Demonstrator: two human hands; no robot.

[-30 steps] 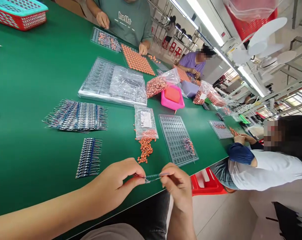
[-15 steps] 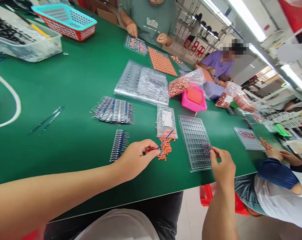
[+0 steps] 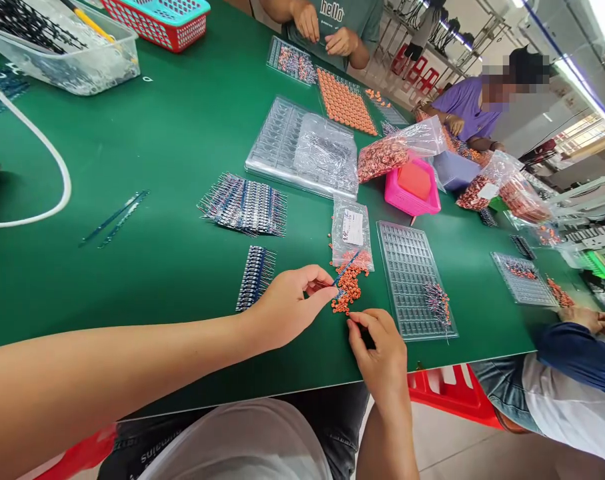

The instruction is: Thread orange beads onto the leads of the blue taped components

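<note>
Between its thumb and fingers, my left hand [image 3: 302, 300] pinches a thin blue strip [image 3: 346, 268] that slants up over a pile of small orange rings [image 3: 348, 287]. At the near edge of that pile is my right hand [image 3: 379, 340], its thumb and forefinger pressed together; what they hold, if anything, is too small to tell. A clear plastic bag [image 3: 352, 230] with a white label touches the far side of the pile. To the right lies a clear ribbed tray [image 3: 407, 267], with a cluster of thin-leaded parts [image 3: 437, 305] on it.
Rows of leaded parts [image 3: 255, 277] lie left of my hands, with a fanned stack [image 3: 247, 205] behind. Farther back are stacked clear trays [image 3: 277, 143] and a pink basket [image 3: 407, 200]. People sit across the green table [image 3: 182, 280] and at the right.
My right hand has moved left from the ribbed tray to the orange rings, leaving the cluster of parts on the tray. My left hand still holds the blue strip. The view has shifted.
</note>
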